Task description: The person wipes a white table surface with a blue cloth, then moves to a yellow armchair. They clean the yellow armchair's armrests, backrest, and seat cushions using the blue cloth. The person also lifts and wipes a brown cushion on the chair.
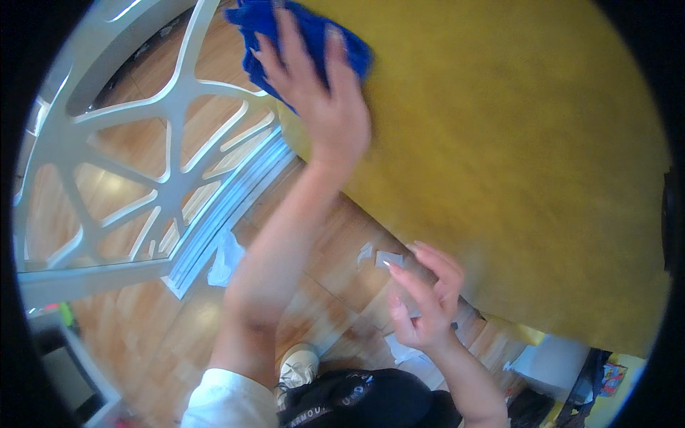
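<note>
My left hand point(326, 101) lies over a blue cloth point(257, 24) with its fingers spread, pressing it at the upper left edge of a broad yellow surface point(508, 160). Part of the cloth hangs past that edge, beside the white lattice panel. My right hand point(428, 299) is raised near the lower edge of the yellow surface, fingers apart and curled, holding nothing. Whether its fingertips touch the yellow edge I cannot tell.
A white openwork lattice panel point(171, 139) stands at left, by a pale ribbed rail point(235, 192). Crumpled white paper point(226, 259) and scraps point(389, 259) lie on the wood-look floor point(326, 278). A white box point(551, 364) sits lower right; a grey-framed container point(69, 369), lower left.
</note>
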A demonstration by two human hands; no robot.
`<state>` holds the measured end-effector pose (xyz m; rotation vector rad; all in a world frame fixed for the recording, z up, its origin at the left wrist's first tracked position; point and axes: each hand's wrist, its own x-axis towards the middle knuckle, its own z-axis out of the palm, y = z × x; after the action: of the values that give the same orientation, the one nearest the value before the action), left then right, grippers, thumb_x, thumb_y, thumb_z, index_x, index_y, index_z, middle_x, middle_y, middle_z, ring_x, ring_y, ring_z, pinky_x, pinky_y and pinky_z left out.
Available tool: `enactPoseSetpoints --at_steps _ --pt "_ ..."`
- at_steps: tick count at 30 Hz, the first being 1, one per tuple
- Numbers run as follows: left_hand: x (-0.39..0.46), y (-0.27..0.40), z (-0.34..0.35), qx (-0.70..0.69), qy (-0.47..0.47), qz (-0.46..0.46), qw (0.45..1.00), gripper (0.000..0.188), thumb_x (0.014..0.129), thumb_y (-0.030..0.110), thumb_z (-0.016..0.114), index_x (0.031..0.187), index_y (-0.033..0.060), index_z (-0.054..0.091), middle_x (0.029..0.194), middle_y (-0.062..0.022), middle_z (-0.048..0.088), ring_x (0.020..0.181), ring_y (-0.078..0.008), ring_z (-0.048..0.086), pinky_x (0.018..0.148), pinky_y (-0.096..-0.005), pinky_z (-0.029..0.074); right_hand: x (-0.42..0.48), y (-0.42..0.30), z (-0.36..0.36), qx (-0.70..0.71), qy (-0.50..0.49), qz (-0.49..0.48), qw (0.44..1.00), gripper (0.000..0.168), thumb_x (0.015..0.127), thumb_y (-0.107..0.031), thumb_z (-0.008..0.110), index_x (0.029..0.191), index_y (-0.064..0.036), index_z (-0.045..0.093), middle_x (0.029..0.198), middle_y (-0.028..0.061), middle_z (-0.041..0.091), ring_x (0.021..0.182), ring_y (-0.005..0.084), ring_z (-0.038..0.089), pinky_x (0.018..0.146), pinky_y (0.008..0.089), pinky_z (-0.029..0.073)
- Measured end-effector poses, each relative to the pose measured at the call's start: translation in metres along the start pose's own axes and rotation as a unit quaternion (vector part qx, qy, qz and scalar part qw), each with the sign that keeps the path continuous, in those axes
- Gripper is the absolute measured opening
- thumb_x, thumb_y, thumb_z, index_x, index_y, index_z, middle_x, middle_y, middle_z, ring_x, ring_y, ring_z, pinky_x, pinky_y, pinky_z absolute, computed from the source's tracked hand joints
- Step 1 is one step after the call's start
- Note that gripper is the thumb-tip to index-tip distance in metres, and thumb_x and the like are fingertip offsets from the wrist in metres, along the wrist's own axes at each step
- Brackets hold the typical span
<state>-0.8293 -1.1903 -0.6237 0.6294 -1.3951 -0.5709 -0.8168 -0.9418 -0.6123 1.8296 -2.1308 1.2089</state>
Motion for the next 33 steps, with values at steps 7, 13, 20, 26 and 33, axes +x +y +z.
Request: enactPoseSetpoints --at_steps 7,13,20,26,33 --pt "-0.073 -0.064 0.005 -0.11 0.127 -0.251 0.953 0.05 0.098 0.026 0.033 0.143 0.0077 0.022 0.141 -0.0218 0.025 0.13 -0.0326 0.028 0.108 -0.0386 0.021 -0.023 0.011 0.002 -0.027 -0.066 0.014 0.997 0.03 0.074 -0.012 0.066 0.103 -0.009 0.066 0.122 0.0142 0.044 0.115 0.0335 0.043 0.095 0.0414 0.038" --pt "-0.13 -0.041 0.01 -0.05 0.064 -0.456 0.886 0.052 0.099 0.029 0.022 0.146 0.0075 0.011 0.148 -0.0199 0.01 0.135 -0.0321 0.02 0.111 -0.0395 0.016 -0.072 0.029 -0.031 -0.033 -0.042 0.084 0.995 0.039 0.077 -0.017 0.067 0.115 -0.011 0.061 0.127 0.017 0.039 0.118 0.0325 0.036 0.097 0.0423 0.034" --pt "-0.275 0.091 0.006 -0.053 -0.151 -0.338 0.928 0.073 0.094 0.035 0.038 0.143 -0.0041 0.001 0.146 -0.0297 -0.004 0.135 -0.0456 0.003 0.109 -0.0521 0.004 -0.128 0.03 -0.082 -0.131 0.015 0.12 0.984 0.041 0.071 -0.018 0.067 0.11 -0.008 0.06 0.111 0.0116 0.052 0.106 0.0307 0.045 0.095 0.0438 0.036" --pt "-0.297 0.083 -0.004 0.049 -0.319 -0.151 0.934 0.086 0.085 0.038 0.053 0.141 -0.0068 0.005 0.143 -0.0366 -0.002 0.132 -0.0522 -0.001 0.107 -0.0582 0.002 -0.173 0.029 -0.128 -0.196 0.058 0.135 0.97 0.037 0.068 -0.014 0.07 0.104 -0.006 0.062 0.105 0.0102 0.054 0.099 0.0287 0.047 0.091 0.0418 0.037" --pt "-0.25 0.089 0.033 -0.17 0.026 -0.46 0.871 0.062 0.098 0.042 0.025 0.143 0.0004 0.015 0.149 -0.0166 0.013 0.135 -0.0315 0.018 0.11 -0.0431 0.016 -0.183 0.031 -0.123 -0.159 0.086 0.172 0.968 0.035 0.071 -0.008 0.069 0.106 -0.009 0.063 0.105 0.0076 0.056 0.101 0.0276 0.048 0.089 0.0381 0.038"
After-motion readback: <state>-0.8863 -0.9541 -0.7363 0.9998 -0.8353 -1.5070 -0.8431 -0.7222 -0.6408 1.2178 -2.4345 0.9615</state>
